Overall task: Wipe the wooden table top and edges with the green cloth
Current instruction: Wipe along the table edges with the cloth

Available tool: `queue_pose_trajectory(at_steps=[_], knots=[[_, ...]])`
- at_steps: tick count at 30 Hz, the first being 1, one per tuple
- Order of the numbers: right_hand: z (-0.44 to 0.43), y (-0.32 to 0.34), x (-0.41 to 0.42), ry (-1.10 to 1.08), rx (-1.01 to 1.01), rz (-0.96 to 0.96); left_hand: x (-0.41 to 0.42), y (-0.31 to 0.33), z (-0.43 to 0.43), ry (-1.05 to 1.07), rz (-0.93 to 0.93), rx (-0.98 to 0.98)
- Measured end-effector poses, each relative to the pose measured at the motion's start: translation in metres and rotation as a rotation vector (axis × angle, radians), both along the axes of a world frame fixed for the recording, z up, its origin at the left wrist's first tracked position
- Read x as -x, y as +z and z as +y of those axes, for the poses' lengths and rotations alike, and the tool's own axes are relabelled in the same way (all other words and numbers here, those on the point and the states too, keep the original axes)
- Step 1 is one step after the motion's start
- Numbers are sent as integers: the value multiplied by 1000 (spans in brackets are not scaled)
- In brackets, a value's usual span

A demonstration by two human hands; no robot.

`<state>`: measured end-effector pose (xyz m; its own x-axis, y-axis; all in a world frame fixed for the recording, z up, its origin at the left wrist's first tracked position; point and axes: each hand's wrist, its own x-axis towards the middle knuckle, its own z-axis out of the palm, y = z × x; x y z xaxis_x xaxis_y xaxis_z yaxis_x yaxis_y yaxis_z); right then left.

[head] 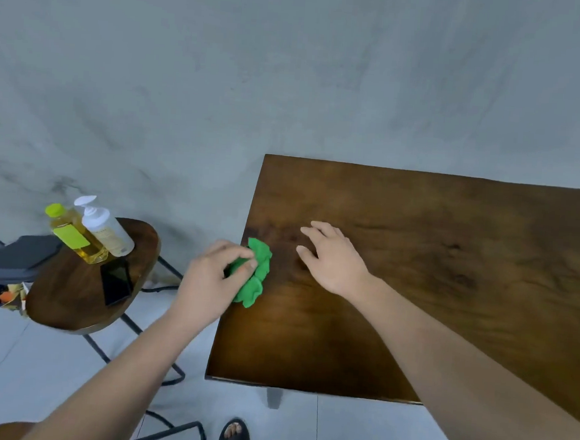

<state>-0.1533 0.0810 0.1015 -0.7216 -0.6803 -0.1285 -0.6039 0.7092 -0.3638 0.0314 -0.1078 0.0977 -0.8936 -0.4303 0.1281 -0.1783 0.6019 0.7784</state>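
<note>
Cloth (256,274) sits bunched at the left edge of the table (430,298), partly on the wooden top and partly hidden under my left hand (210,278). That hand's fingers curl round the wad and hold it against the rim. My right hand (332,257) lies on the top just beside the cloth, with its fingers spread and relaxed and nothing in them. I read it as a brace.

I judge the cloth to be light, soft and limp. It has no stiffness of its own, so it will go wherever the palm pushes it, and it will fold over the edge easily. It looks like a plush weave, which should drag a little on the dark, smooth wood and not skate. There is nothing fragile about it. Crumpled like this, only a small patch meets the surface. For the top I would take it from above, with the palm flat over the middle and the fingers trapping the loose folds. For the edges I would wrap it over the rim between thumb and fingers.

A stool (70,304) to the left, apart from the table, carries two bottles (90,236) and a phone (116,281).
</note>
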Motion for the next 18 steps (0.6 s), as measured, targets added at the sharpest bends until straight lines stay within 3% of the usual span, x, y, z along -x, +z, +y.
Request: queue_pose_trajectory(at_steps=[6, 10, 18], knots=[[63, -5, -4, -148, 95, 5, 75, -2, 67, -158, -32, 299], [93, -18, -6, -183, 18, 15, 98, -23, 92, -248, -139, 458], [118, -52, -11, -152, -82, 57, 91, -37, 89, -284, -208, 451]])
